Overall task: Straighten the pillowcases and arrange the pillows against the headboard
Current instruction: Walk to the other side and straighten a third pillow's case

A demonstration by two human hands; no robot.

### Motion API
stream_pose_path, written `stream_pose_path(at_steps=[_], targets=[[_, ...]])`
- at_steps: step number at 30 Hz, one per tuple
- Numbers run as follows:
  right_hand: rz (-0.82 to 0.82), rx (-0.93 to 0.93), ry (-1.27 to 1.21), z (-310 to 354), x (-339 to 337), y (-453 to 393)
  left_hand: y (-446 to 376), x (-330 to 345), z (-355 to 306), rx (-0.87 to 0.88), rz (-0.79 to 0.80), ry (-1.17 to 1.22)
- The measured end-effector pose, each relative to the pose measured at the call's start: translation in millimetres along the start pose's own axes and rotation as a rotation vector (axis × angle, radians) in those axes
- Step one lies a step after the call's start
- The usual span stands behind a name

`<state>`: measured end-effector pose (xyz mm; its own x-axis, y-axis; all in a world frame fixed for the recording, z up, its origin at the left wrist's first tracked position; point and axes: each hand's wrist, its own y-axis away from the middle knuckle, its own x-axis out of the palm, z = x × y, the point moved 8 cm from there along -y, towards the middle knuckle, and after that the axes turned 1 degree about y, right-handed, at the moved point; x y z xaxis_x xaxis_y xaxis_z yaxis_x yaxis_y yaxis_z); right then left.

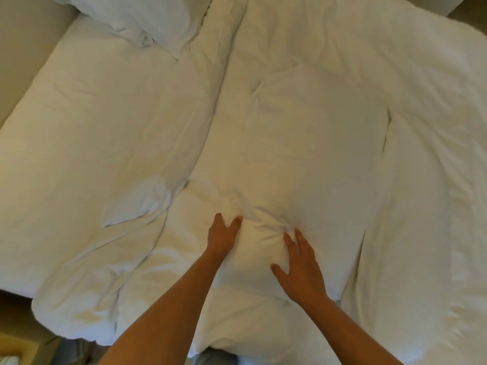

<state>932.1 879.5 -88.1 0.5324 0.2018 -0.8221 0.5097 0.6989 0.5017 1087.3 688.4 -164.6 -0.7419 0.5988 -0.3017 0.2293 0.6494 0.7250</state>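
A large white pillow (pixel 303 143) lies lengthwise in the middle of the bed, its case creased and bunched at the near end. My left hand (pixel 223 237) digs into that near end from the left, thumb and fingers sunk in a puckered fold of the case. My right hand (pixel 300 267) rests flat on the pillow just to the right, fingers spread. A second white pillow (pixel 147 19), crumpled, lies at the far left corner of the bed.
A beige padded headboard (pixel 18 61) runs along the left edge of the bed. The rumpled white sheet (pixel 100 133) covers the left half and a thick white duvet (pixel 434 167) the right. A wooden bedside unit (pixel 23 346) stands at the lower left.
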Motion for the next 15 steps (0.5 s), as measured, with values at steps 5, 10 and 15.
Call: stream_pose_path(at_steps=[5, 10, 15], targets=[[0.006, -0.039, -0.073, -7.7, -16.9, 14.7, 36.6, 6.1, -54.8, 0.188, -0.055, -0.057], [-0.019, -0.071, -0.192, -20.7, -62.1, 34.1, 100.1, -5.7, -122.9, 0.38, -0.078, -0.134], [-0.067, -0.121, -0.317, -25.5, -108.0, 62.2, 190.9, -9.6, -189.8, 0.557, -0.091, -0.222]])
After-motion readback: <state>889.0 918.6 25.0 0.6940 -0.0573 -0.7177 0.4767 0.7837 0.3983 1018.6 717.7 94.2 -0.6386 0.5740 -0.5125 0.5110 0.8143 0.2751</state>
